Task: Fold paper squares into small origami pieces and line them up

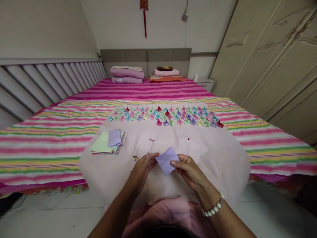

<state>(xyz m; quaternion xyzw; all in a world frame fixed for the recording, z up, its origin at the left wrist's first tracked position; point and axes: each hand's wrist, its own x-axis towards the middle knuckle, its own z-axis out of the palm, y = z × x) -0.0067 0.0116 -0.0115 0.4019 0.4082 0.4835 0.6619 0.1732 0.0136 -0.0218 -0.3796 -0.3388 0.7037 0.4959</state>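
Between my hands is a small square of light purple paper [166, 162], turned corner-up and showing crease lines. My right hand [189, 170] pinches its right side, thumb on top and fingers behind. On the left, my left hand [145, 167] has its fingers stretched toward the paper's left corner, with the fingertips at or just beside it; whether they touch is hard to tell. Across the far part of the pale pink surface [213, 155] stand rows of small folded paper pieces [167, 113] in many colours.
A stack of coloured paper [102, 142], topped by a purple piece [114, 137], lies at left. Small dark red scraps [152, 139] dot the surface. Beyond is a striped bed [56, 132] with folded bedding [127, 74]; a railing [49, 79] runs left, a wardrobe [262, 62] stands right.
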